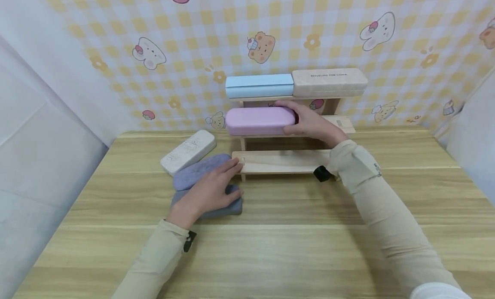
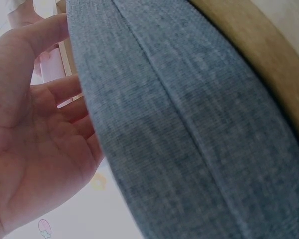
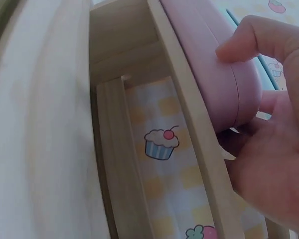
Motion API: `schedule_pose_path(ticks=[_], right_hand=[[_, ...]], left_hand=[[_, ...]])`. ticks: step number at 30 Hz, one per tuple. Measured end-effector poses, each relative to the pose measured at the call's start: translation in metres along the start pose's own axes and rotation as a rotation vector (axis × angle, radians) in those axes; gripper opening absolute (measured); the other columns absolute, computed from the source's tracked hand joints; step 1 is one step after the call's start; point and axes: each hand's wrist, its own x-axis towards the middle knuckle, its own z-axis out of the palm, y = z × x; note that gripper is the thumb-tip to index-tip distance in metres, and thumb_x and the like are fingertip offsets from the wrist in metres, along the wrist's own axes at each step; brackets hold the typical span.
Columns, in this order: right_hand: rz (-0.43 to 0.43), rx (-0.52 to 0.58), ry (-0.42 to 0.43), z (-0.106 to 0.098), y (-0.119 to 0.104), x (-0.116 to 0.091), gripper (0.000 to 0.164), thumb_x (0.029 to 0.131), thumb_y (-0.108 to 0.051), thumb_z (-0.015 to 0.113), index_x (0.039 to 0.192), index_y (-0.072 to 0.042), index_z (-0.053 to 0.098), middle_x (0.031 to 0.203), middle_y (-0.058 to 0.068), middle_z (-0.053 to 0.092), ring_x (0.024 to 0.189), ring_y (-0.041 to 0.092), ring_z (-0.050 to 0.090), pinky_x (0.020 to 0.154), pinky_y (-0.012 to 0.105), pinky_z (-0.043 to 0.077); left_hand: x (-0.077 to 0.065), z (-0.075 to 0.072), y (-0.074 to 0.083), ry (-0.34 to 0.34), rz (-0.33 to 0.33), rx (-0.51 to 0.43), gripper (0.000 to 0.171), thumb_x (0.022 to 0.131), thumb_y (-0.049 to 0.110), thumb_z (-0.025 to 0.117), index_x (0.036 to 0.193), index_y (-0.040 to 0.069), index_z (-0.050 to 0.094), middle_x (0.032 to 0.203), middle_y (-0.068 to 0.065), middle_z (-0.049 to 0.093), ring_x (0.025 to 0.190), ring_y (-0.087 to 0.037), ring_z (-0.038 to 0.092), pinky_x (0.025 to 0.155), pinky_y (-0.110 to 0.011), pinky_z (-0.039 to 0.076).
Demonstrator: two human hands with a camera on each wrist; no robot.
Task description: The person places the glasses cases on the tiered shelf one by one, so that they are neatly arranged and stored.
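A pink glasses case (image 1: 259, 120) lies lengthwise at the left of the middle tier of a wooden step rack (image 1: 286, 162). My right hand (image 1: 309, 122) grips its right end, with the thumb on the near side and fingers behind, as the right wrist view also shows on the case (image 3: 209, 59). My left hand (image 1: 210, 189) rests its fingertips at the left end of the lowest tier, fingers loosely extended. Beneath that hand is a grey-blue fabric glasses case (image 1: 224, 209), partly covered, which fills much of the left wrist view.
The top tier carries a light blue case (image 1: 259, 85) and a beige case (image 1: 328, 82) end to end. Left of the rack, a purple case (image 1: 199, 172) and a white patterned case (image 1: 189, 151) lie on the wooden table (image 1: 290, 256). A checked cloth (image 1: 185, 58) hangs behind.
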Motion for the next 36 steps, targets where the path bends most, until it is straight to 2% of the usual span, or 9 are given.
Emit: schedule_pose_path(ticks=[4, 7, 13, 17, 21, 28, 31, 36], right_hand=[[0.008, 0.02, 0.04, -0.003, 0.004, -0.009, 0.075, 0.079, -0.011, 0.07, 0.144, -0.011, 0.034, 0.143, 0.008, 0.036, 0.123, 0.022, 0.037, 0.103, 0.04, 0.026], [0.017, 0.046, 0.079, -0.006, 0.006, -0.019, 0.077, 0.077, -0.016, 0.075, 0.143, -0.01, 0.035, 0.142, 0.007, 0.039, 0.13, 0.02, 0.033, 0.108, 0.041, 0.021], [0.025, 0.033, 0.125, -0.016, 0.01, -0.042, 0.077, 0.076, -0.02, 0.078, 0.142, -0.01, 0.038, 0.142, 0.004, 0.039, 0.131, 0.021, 0.032, 0.108, 0.041, 0.023], [0.015, 0.039, 0.146, -0.024, 0.012, -0.061, 0.075, 0.077, -0.015, 0.077, 0.141, -0.009, 0.038, 0.144, 0.005, 0.037, 0.135, 0.02, 0.025, 0.109, 0.044, 0.019], [0.004, -0.007, 0.19, -0.031, 0.013, -0.082, 0.072, 0.079, -0.015, 0.075, 0.141, -0.009, 0.038, 0.144, 0.007, 0.037, 0.137, 0.021, 0.022, 0.109, 0.047, 0.015], [0.102, -0.058, 0.254, -0.044, 0.024, -0.119, 0.074, 0.082, -0.023, 0.072, 0.145, -0.02, 0.032, 0.15, 0.002, 0.026, 0.139, 0.024, 0.012, 0.106, 0.059, 0.01], [0.128, -0.074, 0.275, -0.048, 0.033, -0.131, 0.075, 0.083, -0.023, 0.072, 0.146, -0.019, 0.031, 0.149, 0.003, 0.027, 0.139, 0.023, 0.011, 0.108, 0.055, 0.008], [0.139, -0.113, 0.295, -0.049, 0.047, -0.151, 0.079, 0.084, -0.019, 0.071, 0.147, -0.011, 0.025, 0.146, 0.012, 0.032, 0.139, 0.024, 0.014, 0.111, 0.044, 0.008]], left_hand=[[0.0, -0.001, 0.002, -0.001, -0.005, -0.013, 0.063, 0.087, 0.029, 0.065, 0.138, 0.001, 0.042, 0.146, -0.014, 0.033, 0.13, -0.03, 0.035, 0.101, -0.042, 0.035], [0.0, -0.001, 0.002, 0.0, -0.007, -0.015, 0.062, 0.087, 0.028, 0.065, 0.138, 0.001, 0.042, 0.146, -0.014, 0.033, 0.13, -0.03, 0.035, 0.102, -0.042, 0.035], [-0.001, -0.001, 0.004, -0.006, -0.011, 0.0, 0.063, 0.087, 0.029, 0.065, 0.139, 0.001, 0.041, 0.146, -0.015, 0.033, 0.131, -0.03, 0.034, 0.102, -0.043, 0.035], [-0.001, -0.001, 0.004, -0.001, -0.008, 0.007, 0.063, 0.087, 0.029, 0.065, 0.139, 0.001, 0.041, 0.146, -0.015, 0.033, 0.13, -0.03, 0.035, 0.101, -0.043, 0.035], [0.0, -0.001, 0.003, -0.002, -0.008, 0.012, 0.063, 0.087, 0.029, 0.064, 0.139, 0.001, 0.041, 0.146, -0.015, 0.033, 0.13, -0.03, 0.035, 0.101, -0.043, 0.035], [0.001, -0.001, 0.002, -0.003, -0.008, 0.006, 0.065, 0.087, 0.029, 0.065, 0.139, 0.0, 0.041, 0.146, -0.016, 0.032, 0.13, -0.031, 0.034, 0.101, -0.043, 0.035], [0.001, -0.002, 0.001, -0.005, -0.008, 0.012, 0.064, 0.087, 0.029, 0.065, 0.139, 0.0, 0.041, 0.146, -0.016, 0.032, 0.13, -0.031, 0.035, 0.101, -0.043, 0.035], [0.001, -0.001, 0.002, -0.006, -0.003, 0.006, 0.066, 0.087, 0.031, 0.065, 0.139, 0.0, 0.041, 0.146, -0.015, 0.033, 0.13, -0.031, 0.035, 0.101, -0.043, 0.035]])
